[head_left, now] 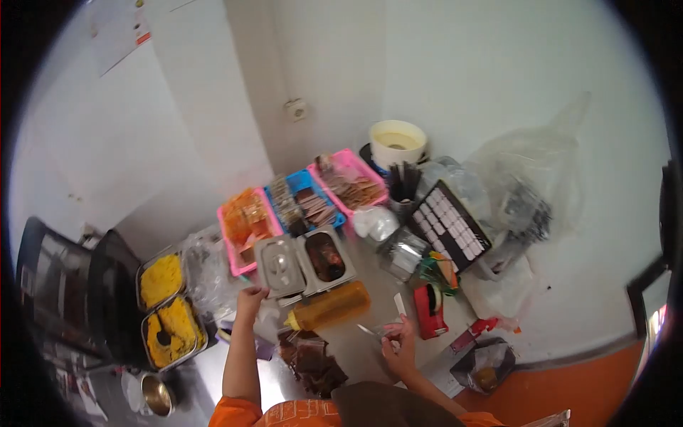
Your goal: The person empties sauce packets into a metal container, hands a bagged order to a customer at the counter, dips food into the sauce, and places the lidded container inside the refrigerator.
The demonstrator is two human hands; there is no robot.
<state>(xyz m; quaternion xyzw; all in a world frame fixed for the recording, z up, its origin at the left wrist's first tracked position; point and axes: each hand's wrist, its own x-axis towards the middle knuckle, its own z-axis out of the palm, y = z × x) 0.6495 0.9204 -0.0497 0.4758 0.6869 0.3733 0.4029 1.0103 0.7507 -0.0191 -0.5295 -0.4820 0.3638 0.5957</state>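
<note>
My left hand [250, 302] is held near the lidded metal container [279, 266], its fingers pressed together; anything between them is too small to make out. In my right hand [400, 346] is a pair of scissors [368, 331], blades pointing left. A small white strip [400, 304] stands up at that hand's fingertips. Between the hands lies a squeeze bottle [331, 306] of amber liquid on its side. Below the bottle are dark brown sachets [313, 363]. An open metal container [329, 257] with dark red contents sits beside the lidded one.
Pink and blue baskets [302, 201] of packets stand at the back. Trays of yellow food [173, 331] and a metal bowl [157, 394] are at left. A red tape dispenser [430, 313], a black-framed board [452, 226] and plastic bags [523, 185] are at right.
</note>
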